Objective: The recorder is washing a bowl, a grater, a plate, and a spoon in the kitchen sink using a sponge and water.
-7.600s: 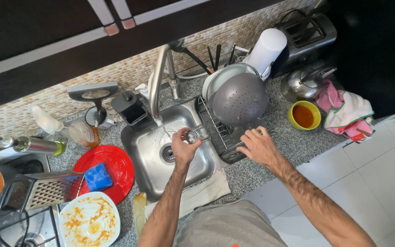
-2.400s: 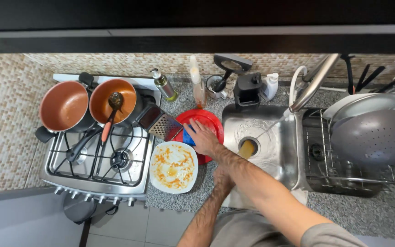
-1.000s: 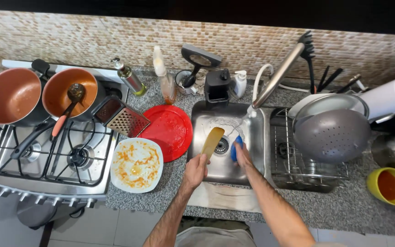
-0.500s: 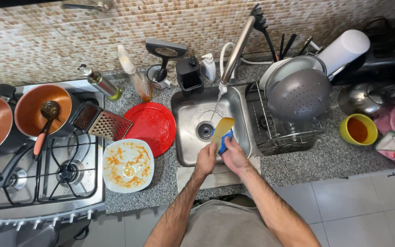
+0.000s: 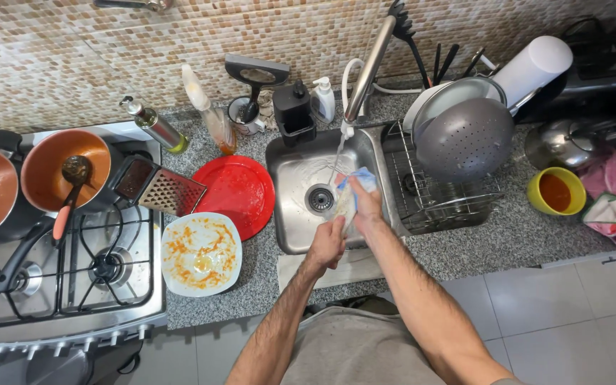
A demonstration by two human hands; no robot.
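Both hands meet over the steel sink: left hand grips a small pale dish, right hand presses a blue-and-yellow sponge under the faucet's stream for rinsing.

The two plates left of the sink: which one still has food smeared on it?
The white plate, nearest the stove, smeared with orange sauce. The red plate beside the sink looks bare.

brushed steel sink — speckled granite counter; glossy red plate

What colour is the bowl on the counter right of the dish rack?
Yellow outside, orange residue inside: the bowl, clearest in the head view.
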